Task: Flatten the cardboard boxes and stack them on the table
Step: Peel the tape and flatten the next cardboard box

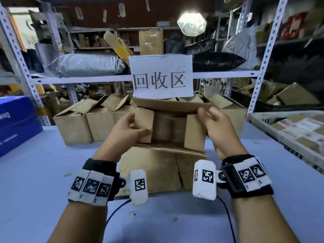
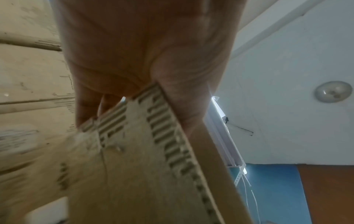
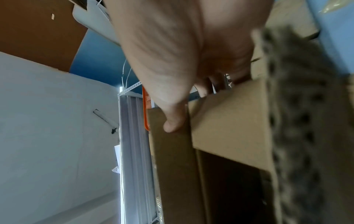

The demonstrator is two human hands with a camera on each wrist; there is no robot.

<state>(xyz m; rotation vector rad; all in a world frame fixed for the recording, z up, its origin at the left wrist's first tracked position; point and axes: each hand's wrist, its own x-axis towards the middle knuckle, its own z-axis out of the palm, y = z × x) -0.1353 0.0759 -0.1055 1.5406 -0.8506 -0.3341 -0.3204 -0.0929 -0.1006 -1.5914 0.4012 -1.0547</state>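
I hold an open brown cardboard box (image 1: 170, 127) on its side above the table, its open end facing me with all flaps spread. My left hand (image 1: 130, 128) grips the left side flap (image 1: 142, 125), thumb on the inner face and fingers behind; the left wrist view shows that flap's corrugated edge (image 2: 166, 136) wedged between thumb and palm. My right hand (image 1: 214, 127) grips the box's right side, thumb near the top flap's edge (image 1: 175, 106); its thumb (image 3: 174, 121) presses a panel (image 3: 229, 121). Beneath the box lies a flattened cardboard box (image 1: 157, 171) on the table (image 1: 43, 181).
Several upright open boxes (image 1: 84, 123) stand in a row at the table's back, under a shelf rack with a paper sign (image 1: 161, 76). A blue carton (image 1: 15, 123) sits at the left edge. A tray of parcels (image 1: 294, 132) lies at the right.
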